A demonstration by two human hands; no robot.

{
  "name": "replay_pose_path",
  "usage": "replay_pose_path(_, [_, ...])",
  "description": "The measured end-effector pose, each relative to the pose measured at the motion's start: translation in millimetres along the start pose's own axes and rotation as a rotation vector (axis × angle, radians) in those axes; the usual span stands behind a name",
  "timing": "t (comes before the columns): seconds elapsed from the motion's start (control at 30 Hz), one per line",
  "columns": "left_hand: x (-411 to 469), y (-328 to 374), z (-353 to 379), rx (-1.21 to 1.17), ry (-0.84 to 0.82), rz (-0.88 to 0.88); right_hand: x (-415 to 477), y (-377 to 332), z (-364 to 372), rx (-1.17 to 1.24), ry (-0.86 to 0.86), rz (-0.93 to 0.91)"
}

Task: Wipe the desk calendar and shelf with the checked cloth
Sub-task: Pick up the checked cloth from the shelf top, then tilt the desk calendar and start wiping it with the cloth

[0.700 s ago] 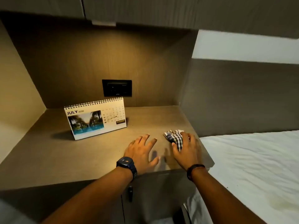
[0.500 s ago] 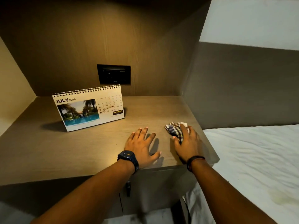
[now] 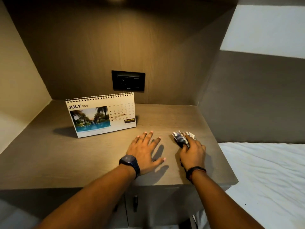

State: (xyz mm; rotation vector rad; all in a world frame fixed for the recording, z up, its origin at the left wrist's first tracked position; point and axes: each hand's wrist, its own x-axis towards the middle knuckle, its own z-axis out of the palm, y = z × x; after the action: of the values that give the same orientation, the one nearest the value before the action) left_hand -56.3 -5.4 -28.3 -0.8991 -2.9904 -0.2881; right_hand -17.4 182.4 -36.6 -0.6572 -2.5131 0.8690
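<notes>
**Two hands on shelf, cloth in right**

One bunched checked cloth [image 3: 180,138] gripped in right hand [image 3: 192,153], fingers curled over it, pressed on shelf [image 3: 82,162] near right edge. Only front folds of cloth visible past the knuckles; rest hidden under palm. Dark band [image 3: 196,171] around right wrist. Left hand [image 3: 145,150] flat on shelf just beside, fingers spread wide, holding nothing; watch [image 3: 130,163] on wrist. Apart from cloth, to its left and further back: calendar [image 3: 100,114] standing upright, spiral on top, headed "JULY 2026", palm and pool photo, date grid partly washed out by glare. Small logo at lower right corner hard to read. Black panel [image 3: 128,80] on back wall above calendar, details too dark to make out. White bed [image 3: 267,171] to right, cut off by frame. Dark handle [image 3: 135,203] on cabinet front below shelf, partly hidden by left forearm.
</notes>
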Motion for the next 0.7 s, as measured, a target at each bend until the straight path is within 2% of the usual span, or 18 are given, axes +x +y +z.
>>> replay_pose_path(0.07, [8.4, -23.0, -35.0, 0.0, 0.158, 0.048, -3.5, -31.5, 16.9, 0.147, 0.039, 0.008])
replay_pose_path(0.17, [25.8, -75.7, -96.0, 0.013, 0.487, 0.108, -11.7, -92.1, 47.9, 0.426, 0.116, 0.014])
replay_pose_path(0.23, [39.4, -112.3, -128.2, 0.068, 0.567, 0.084, -18.8, -130.3, 70.4, 0.545, 0.121, 0.051])
replay_pose_path(0.4, [73.9, -169.4, -160.8, 0.211, 0.334, -0.046, -24.7, -195.1, 120.6, 0.627, 0.075, 0.127])
replay_pose_path(0.47, [83.0, -181.6, -160.2, 0.226, 0.27, -0.035, -19.9, -205.9, 135.4, 0.581, 0.032, 0.154])
replay_pose_path(0.6, [92.3, -193.0, -145.9, 0.245, 0.029, -0.005, -19.5, -221.6, 156.4, 0.522, -0.029, 0.161])
replay_pose_path(0.7, [95.4, -196.1, -140.7, 0.211, -0.015, 0.027, -30.2, -234.4, 168.8, 0.488, -0.038, 0.16])
